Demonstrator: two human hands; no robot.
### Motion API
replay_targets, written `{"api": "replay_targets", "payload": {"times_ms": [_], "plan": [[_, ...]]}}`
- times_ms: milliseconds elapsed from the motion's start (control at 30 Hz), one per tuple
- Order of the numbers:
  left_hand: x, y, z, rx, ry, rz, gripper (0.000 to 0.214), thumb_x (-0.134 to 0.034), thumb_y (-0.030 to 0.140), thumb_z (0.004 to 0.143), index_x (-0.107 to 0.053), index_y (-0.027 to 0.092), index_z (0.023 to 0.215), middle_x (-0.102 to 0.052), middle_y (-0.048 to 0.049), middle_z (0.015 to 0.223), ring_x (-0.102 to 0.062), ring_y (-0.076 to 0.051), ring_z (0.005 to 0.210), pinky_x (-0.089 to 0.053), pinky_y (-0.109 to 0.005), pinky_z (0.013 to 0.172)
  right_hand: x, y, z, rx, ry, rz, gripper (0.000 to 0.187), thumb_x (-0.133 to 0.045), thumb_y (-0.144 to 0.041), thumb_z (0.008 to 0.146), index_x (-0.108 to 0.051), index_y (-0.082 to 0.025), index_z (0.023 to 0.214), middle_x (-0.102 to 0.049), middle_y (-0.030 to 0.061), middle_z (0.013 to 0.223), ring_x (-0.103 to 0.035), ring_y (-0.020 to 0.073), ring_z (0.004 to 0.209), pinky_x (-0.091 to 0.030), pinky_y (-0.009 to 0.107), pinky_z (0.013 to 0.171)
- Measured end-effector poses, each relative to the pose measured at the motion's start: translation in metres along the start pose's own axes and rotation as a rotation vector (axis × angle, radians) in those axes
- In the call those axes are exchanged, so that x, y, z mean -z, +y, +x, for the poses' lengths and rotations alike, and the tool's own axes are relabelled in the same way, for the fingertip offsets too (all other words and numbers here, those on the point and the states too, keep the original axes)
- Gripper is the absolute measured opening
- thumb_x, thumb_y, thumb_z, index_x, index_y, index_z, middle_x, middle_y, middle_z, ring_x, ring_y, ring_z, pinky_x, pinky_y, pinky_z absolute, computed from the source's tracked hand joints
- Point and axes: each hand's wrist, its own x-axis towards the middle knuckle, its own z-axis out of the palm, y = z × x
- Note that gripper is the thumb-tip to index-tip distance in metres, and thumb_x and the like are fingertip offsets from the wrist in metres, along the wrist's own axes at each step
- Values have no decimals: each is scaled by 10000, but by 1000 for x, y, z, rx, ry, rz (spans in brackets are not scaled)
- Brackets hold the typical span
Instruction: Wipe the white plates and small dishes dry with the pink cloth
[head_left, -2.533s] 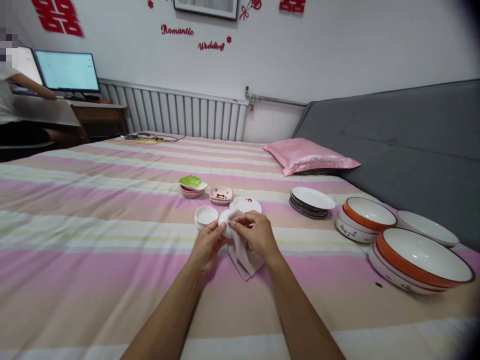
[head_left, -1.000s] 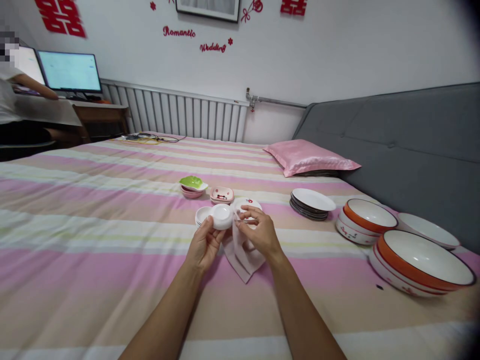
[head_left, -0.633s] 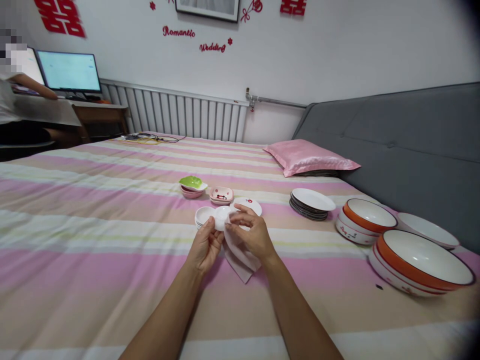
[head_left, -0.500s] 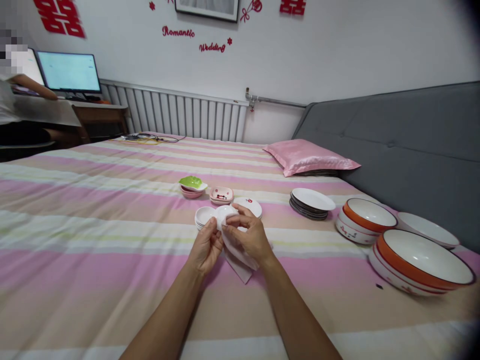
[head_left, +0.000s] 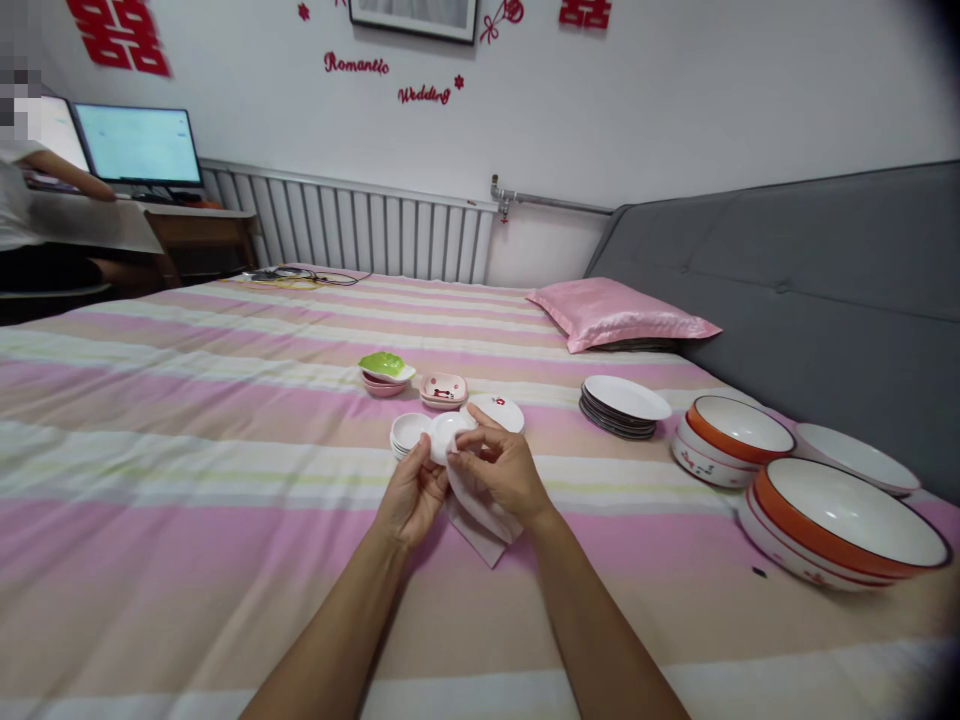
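Observation:
My left hand (head_left: 414, 492) is closed on a small white dish (head_left: 444, 436), its thumb over the near rim. My right hand (head_left: 504, 468) pinches a pale pink cloth (head_left: 480, 520) against the dish's right side, and the cloth's lower corner hangs down over the bed. Just behind the left thumb stands a stack of small white dishes (head_left: 409, 432). Beyond my hands lie a white plate with a red mark (head_left: 501, 408), some pink rectangular dishes (head_left: 442, 390) and a green leaf-shaped dish (head_left: 385, 365) on top of pink ones.
On the striped bedsheet (head_left: 225, 560), a stack of plates (head_left: 626, 398) and large orange-rimmed bowls (head_left: 847, 520) stand to the right. A pink pillow (head_left: 619, 310) lies by the grey headboard (head_left: 810, 260). Cables (head_left: 307, 277) lie at the far edge; a person (head_left: 45, 200) sits at the desk.
The small dish is tipped a little so that more of its inside shows. My right fingers have shifted slightly with the cloth along its right edge.

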Motion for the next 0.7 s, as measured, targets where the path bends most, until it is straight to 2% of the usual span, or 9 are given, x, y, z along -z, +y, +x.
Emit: {"api": "replay_targets", "payload": {"times_ms": [67, 167, 233, 333, 433, 567, 700], "plan": [[-2, 2, -1, 2, 11, -16, 205, -436, 152, 881, -588, 77, 996, -718, -98, 817, -681, -143, 705, -563, -205, 630, 2, -1, 1, -29, -16, 63, 186, -731, -251, 600, -689, -161, 758, -408, 150, 1362, -524, 294, 1121, -478, 316, 771], [-4, 4, -1, 9, 41, -45, 215, -420, 154, 891, -578, 77, 1013, -721, -93, 831, -682, -133, 716, -559, -177, 608, 5, -2, 2, -33, -31, 166, 191, -752, -251, 584, -675, -173, 741, -542, 136, 1245, -494, 261, 1157, -438, 319, 852], [-4, 5, -1, 1, 52, -53, 208, -424, 154, 889, -579, 74, 1002, -722, -90, 834, -682, -132, 725, -559, -171, 607, 7, -2, 2, -44, -25, 239, 205, -766, -257, 570, -664, -184, 732, -617, 99, 1144, -524, 231, 1115, -430, 307, 859], [-4, 5, -1, -10, 39, -41, 195, -448, 168, 880, -590, 77, 978, -720, -84, 861, -679, -138, 759, -562, -185, 640, 10, -2, 2, -107, -9, 307, 257, -791, -271, 536, -648, -184, 731, -681, 34, 886, -616, 172, 845, -472, 263, 713], [-3, 5, -2, 3, 12, -8, 209, -455, 213, 879, -603, 99, 972, -720, -64, 867, -676, -145, 759, -566, -212, 650, 10, -3, 0, -189, -4, 409, 278, -791, -268, 548, -635, -185, 763, -633, -27, 686, -570, 102, 608, -454, 212, 568], [-2, 6, -3, 49, -1, 44, 234, -466, 272, 873, -609, 118, 975, -716, -51, 861, -672, -147, 729, -563, -230, 629, 9, -5, -3, -232, 13, 557, 306, -792, -222, 557, -642, -202, 822, -624, -44, 696, -551, 73, 580, -440, 175, 539], [-2, 7, -4, 58, 2, 89, 213, -505, 270, 852, -611, 122, 963, -707, -49, 875, -662, -144, 729, -553, -234, 628, 12, -5, -3, -282, -10, 568, 333, -787, -230, 576, -649, -188, 876, -649, -13, 768, -578, 88, 623, -460, 191, 571]]}}
